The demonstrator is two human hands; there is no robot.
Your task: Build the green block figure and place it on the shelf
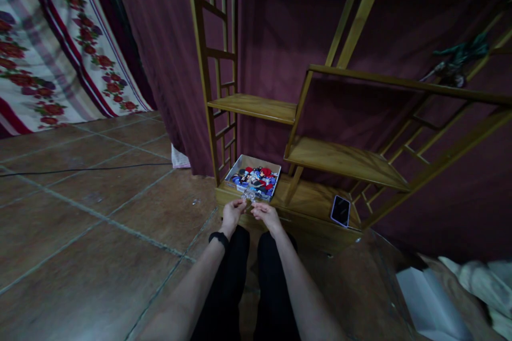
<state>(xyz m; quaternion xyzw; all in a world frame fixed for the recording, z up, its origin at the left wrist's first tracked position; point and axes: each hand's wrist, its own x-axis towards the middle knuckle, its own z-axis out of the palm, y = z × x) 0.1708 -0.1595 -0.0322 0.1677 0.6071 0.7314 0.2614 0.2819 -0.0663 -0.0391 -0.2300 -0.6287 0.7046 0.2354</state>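
Observation:
Both my hands meet just in front of a shallow box (250, 160) on the low wooden shelf. My left hand (232, 214), with a black band on the wrist, pinches one side of a small clear plastic piece (250, 195). On its other side, the fingers of my right hand (267, 214) are closed on the same piece. What exactly the clear piece is cannot be made out. Small figures (256, 178) in red, blue, black and white fill the box in a jumble.
A phone (340, 210) lies on the low shelf (308, 200) to the right. Wooden shelf boards (256, 107) and lattice posts rise around the box. A small clear scrap (196, 201) lies on the tiled floor at left, near a dark cable (88, 169). White cardboard (432, 303) sits lower right.

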